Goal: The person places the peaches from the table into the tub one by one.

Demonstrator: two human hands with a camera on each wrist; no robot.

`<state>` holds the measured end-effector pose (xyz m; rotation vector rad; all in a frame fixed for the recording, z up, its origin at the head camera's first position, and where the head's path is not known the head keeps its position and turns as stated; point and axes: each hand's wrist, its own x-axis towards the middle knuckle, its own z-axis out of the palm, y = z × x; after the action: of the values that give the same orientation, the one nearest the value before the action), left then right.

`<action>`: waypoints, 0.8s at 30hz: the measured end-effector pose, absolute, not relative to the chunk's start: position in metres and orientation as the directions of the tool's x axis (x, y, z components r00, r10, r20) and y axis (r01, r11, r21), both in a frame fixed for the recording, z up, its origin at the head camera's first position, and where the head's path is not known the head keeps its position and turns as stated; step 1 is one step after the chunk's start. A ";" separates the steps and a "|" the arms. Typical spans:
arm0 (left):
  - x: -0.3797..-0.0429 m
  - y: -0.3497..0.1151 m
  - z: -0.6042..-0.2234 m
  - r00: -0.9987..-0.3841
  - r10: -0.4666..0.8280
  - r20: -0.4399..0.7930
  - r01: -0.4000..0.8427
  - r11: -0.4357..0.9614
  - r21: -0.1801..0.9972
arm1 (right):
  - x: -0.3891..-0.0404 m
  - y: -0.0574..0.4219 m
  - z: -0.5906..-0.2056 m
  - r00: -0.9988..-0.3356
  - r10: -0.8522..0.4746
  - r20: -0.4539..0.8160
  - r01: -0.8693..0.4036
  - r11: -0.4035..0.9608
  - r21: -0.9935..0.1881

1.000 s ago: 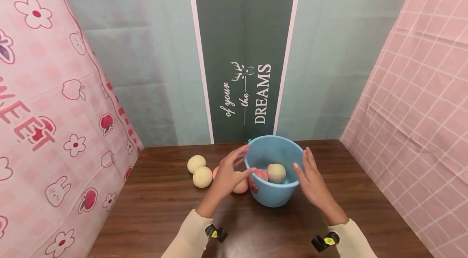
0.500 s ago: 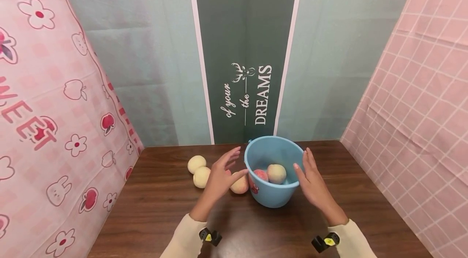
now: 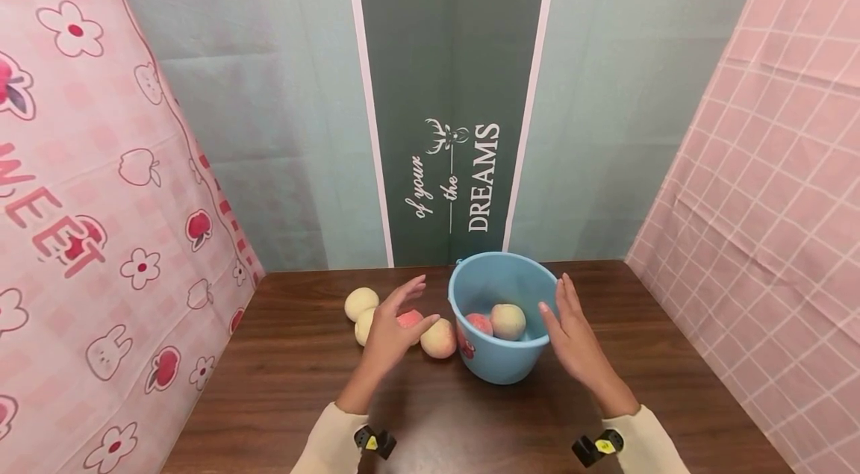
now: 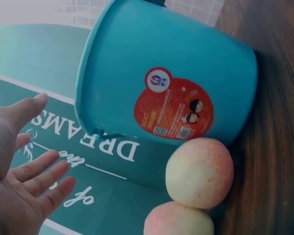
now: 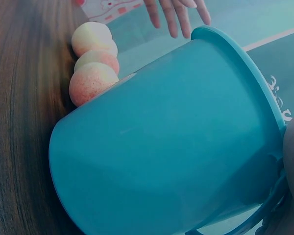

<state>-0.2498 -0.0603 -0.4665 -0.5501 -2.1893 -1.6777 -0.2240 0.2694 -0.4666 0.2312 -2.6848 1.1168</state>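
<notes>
A light blue bucket [image 3: 504, 363] stands upright on the table, with a pale peach [image 3: 508, 321] and a redder peach [image 3: 480, 322] inside. My right hand [image 3: 579, 347] is at the bucket's right rim, fingers straight and thumb tip over the rim; whether it touches is hard to tell. Left of the bucket, my left hand [image 3: 386, 338] hovers, fingers spread, holding nothing. Beneath and beyond it lie several peaches: a blushed peach [image 3: 438, 340] beside the bucket, a pink peach [image 3: 409, 319] partly hidden by my hand, and pale peaches [image 3: 360, 303] farther left.
A red sticker [image 4: 174, 105] marks the bucket's side, and its blue handle [image 5: 264, 210] hangs on the right. The dark wooden table [image 3: 269, 384] meets a green lettered curtain [image 3: 450, 86] at the back. Pink cloths [image 3: 773, 198] line both sides.
My left hand has moved left, away from the bucket's rim, uncovering the blushed peach and covering part of a pale one. My right hand and the bucket have stayed put.
</notes>
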 end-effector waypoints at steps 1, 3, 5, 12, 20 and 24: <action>-0.250 -0.062 -0.467 -0.868 0.103 0.485 0.496 0.227 0.838 | -0.224 0.269 -0.467 -0.962 -0.059 0.266 -0.230 0.698 -0.678; -0.251 -0.066 -0.470 -0.864 0.104 0.493 0.504 0.215 0.837 | -0.224 0.270 -0.466 -0.961 -0.060 0.270 -0.234 0.696 -0.678; -0.251 -0.069 -0.471 -0.861 0.106 0.498 0.509 0.204 0.836 | -0.224 0.270 -0.466 -0.960 -0.061 0.274 -0.238 0.695 -0.678; -0.252 -0.079 -0.475 -0.860 0.098 0.501 0.511 0.193 0.838 | -0.223 0.270 -0.465 -0.958 -0.065 0.280 -0.246 0.689 -0.681; -0.252 -0.092 -0.484 -0.856 0.060 0.514 0.514 0.209 0.832 | -0.224 0.270 -0.467 -0.958 -0.071 0.278 -0.249 0.685 -0.684; -0.253 -0.102 -0.487 -0.862 0.048 0.505 0.501 0.232 0.834 | -0.224 0.270 -0.467 -0.958 -0.072 0.277 -0.250 0.685 -0.685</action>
<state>-0.2529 -0.1021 -0.4873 -0.5066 -2.1387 -1.6650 -0.2242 0.2698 -0.4675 0.2591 -2.6690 1.1347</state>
